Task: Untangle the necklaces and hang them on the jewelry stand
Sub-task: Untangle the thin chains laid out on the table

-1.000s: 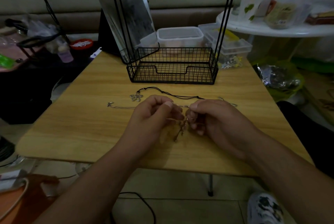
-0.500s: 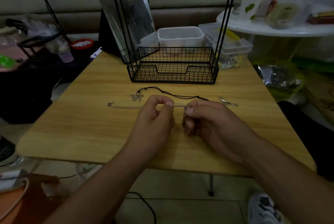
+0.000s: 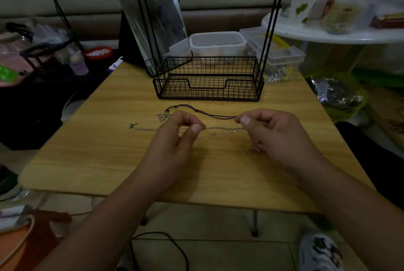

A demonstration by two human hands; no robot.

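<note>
A thin silver chain necklace point(image 3: 223, 129) is stretched between my hands just above the wooden table point(image 3: 109, 150). My left hand point(image 3: 177, 139) pinches it with thumb and forefinger, and my right hand point(image 3: 275, 133) pinches its other part. The chain's clasp end point(image 3: 132, 126) trails left on the table. A black cord necklace point(image 3: 209, 114) with a silver flower pendant point(image 3: 163, 116) lies just behind my hands. The black wire jewelry stand point(image 3: 207, 82) with its basket base stands at the table's back; its hooks are cut off at the top edge.
Clear plastic boxes point(image 3: 217, 43) and a tilted mirror point(image 3: 153, 19) sit behind the stand. A white round side table point(image 3: 328, 34) with cups and jars is at the right. Cluttered dark furniture is at the left, and a cable point(image 3: 166, 242) runs on the floor.
My hands have drawn apart, the right one moving to the right, so the silver chain is now pulled out straight between them. The dangling tangle seen a second ago is gone.
</note>
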